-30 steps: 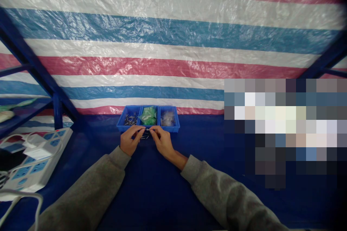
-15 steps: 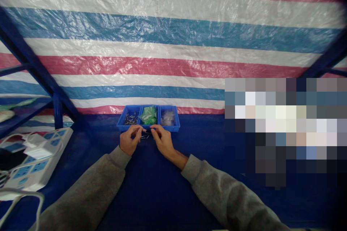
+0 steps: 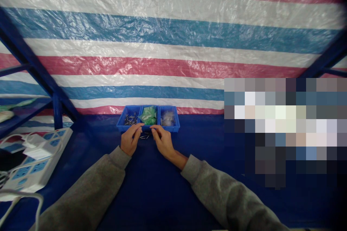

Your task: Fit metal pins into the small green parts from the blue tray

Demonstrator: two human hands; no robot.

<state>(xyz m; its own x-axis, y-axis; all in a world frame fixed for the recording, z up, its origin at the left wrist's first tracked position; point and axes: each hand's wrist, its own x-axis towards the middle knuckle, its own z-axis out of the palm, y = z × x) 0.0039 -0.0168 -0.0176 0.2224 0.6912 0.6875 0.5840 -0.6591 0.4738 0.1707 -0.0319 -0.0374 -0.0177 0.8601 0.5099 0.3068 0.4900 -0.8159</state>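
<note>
Two hands [image 3: 143, 139] over blue table [image 3: 151, 184], striped tarpaulin [image 3: 162, 36] behind

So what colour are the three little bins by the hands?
All three bins are blue, best seen in the head view.

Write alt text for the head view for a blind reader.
Bare left hand and right hand, apart, face each other before a blue plastic three-part tray of slim metal pieces, green plastic and translucent items; loose slim pieces lie between the hands.
</note>
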